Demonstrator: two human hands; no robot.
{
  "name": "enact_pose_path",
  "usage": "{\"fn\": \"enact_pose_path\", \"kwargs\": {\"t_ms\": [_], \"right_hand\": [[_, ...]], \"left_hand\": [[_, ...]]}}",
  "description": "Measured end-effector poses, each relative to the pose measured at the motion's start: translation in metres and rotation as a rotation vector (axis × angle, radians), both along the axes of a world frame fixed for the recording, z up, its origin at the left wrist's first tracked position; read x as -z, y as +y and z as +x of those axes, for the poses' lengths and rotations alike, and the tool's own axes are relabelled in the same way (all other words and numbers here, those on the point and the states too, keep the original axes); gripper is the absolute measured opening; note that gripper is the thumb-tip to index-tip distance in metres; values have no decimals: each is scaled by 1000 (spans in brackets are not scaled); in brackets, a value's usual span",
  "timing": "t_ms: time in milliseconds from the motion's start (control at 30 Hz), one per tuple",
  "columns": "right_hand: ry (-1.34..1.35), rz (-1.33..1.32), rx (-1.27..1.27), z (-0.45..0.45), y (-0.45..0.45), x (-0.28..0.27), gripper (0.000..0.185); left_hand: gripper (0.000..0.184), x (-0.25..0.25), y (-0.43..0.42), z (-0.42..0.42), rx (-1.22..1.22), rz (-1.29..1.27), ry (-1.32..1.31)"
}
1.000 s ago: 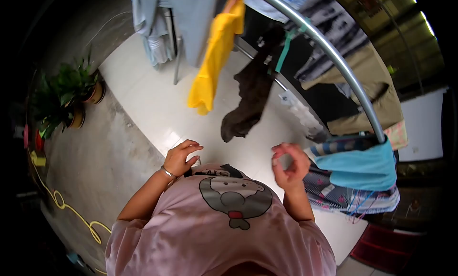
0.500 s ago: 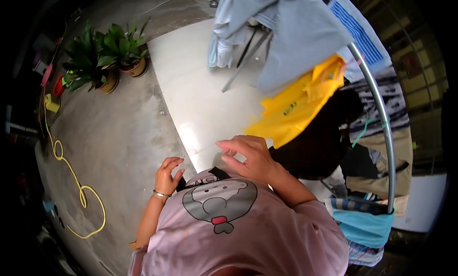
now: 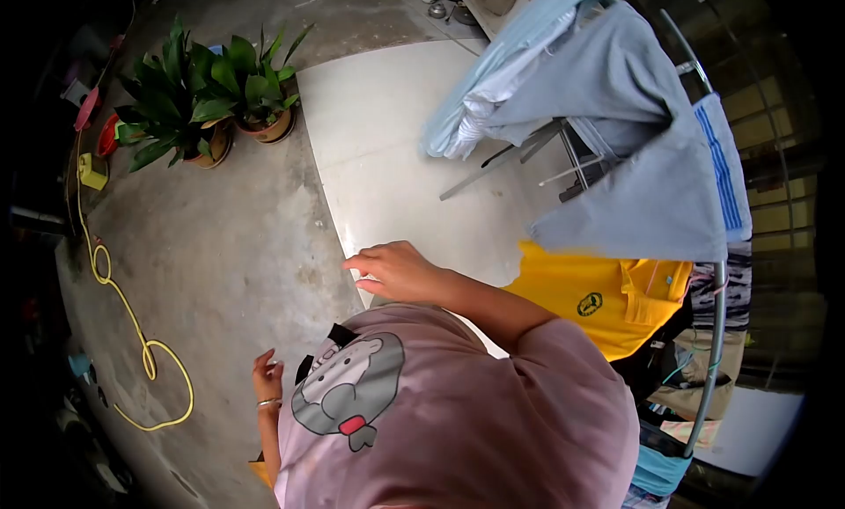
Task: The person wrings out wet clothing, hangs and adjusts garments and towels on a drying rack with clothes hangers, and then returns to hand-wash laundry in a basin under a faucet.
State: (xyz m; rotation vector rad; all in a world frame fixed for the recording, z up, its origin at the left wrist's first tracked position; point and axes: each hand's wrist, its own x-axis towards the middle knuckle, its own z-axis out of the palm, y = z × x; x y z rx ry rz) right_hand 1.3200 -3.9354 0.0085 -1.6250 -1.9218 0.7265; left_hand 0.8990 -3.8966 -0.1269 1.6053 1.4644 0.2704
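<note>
In front of my chest my right hand (image 3: 394, 270) hovers with thumb and fingers apart and nothing between them. My left hand (image 3: 268, 377) hangs low beside my shirt, wearing a bracelet, its fingers loosely bent and no object in them. Nearest to my right arm is a yellow shirt (image 3: 607, 302) with a small dark emblem, hanging from a metal drying rack (image 3: 717, 333). Grey-blue trousers (image 3: 616, 131) drape over the rack above it, hiding part of the yellow shirt. A striped blue towel (image 3: 726, 170) hangs on the far side.
White tiles (image 3: 387, 170) meet grey concrete (image 3: 238, 245) ahead of me. Two potted plants (image 3: 268, 126) stand at the upper left. A yellow hose (image 3: 145, 346) curls across the concrete on the left. More laundry, including a turquoise cloth (image 3: 660, 469), hangs at the right.
My right hand has moved left across my body, and my left hand has dropped lower and to the left. My torso has turned; the rack and clothes show differently.
</note>
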Motion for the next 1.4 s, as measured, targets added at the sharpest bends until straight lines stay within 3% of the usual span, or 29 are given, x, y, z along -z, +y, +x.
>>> {"fn": "enact_pose_path", "kwargs": {"t_ms": [67,167,200,267,400,533,600,633,667,700,733,767,800,833,900,933,1033,1067,1167,1200,1233,1267,1300,1367,1400], "right_hand": [[-30,-38,-123,-13,43,14,31],[-102,-88,-307,-43,109,28,32],[-102,-82,-354,-58,130,32,33],[-104,-97,-412,-82,173,38,34],[-13,-195,-377,-125,260,63,34],[150,-293,-223,-168,365,190,29],[-387,-391,-195,-175,407,257,29],[-466,-612,-168,-174,424,283,33],[-572,-516,-333,-164,426,291,36],[-464,-492,-252,-145,425,339,36],[-532,-692,-474,-116,434,390,36],[-501,-1123,-333,-115,446,393,36],[-380,-1188,-90,-116,451,389,34],[-91,-1051,137,-117,451,379,31],[166,-995,449,-129,473,374,29],[235,-1004,529,-138,489,369,27],[86,-1246,526,-161,567,382,28],[-66,-1314,456,-170,602,388,27],[-205,-990,4,-204,764,439,23],[-236,-894,-132,-217,795,465,22],[-266,-773,-261,-235,840,482,21],[17,-773,-86,-278,889,460,19],[309,-741,67,-323,939,438,16],[200,-486,24,-406,1029,421,18],[290,-563,6,-449,1072,397,20]], "left_hand": [[32,61,7,-74,-182,-24,-46],[33,166,-36,-195,-708,-259,-242],[33,172,-43,-207,-761,-340,-147],[34,178,-55,-214,-736,-489,96],[34,218,-27,-230,-569,-582,179],[35,272,17,-298,-526,-478,163],[36,303,62,-340,-502,-349,154],[36,314,91,-355,-485,-278,148],[36,313,125,-361,-464,-202,129],[37,321,152,-377,-643,-242,10],[38,252,216,-354,-829,-263,-112],[37,223,264,-351,-782,-155,-48],[37,194,312,-348,-738,-48,23],[36,171,360,-348,-743,-10,-79],[35,137,447,-344,-697,50,-266],[34,124,484,-344,-645,75,-345],[33,111,583,-351,-476,127,-279],[32,109,604,-354,-510,133,-262],[34,172,624,-402,-643,-92,-125],[37,203,610,-428,-634,-195,24],[39,242,590,-467,-445,-250,181],[41,255,577,-496,-228,-284,348],[42,273,555,-530,-269,-370,343],[37,279,540,-589,-339,-472,363],[29,270,529,-605,-645,-253,295]]}}
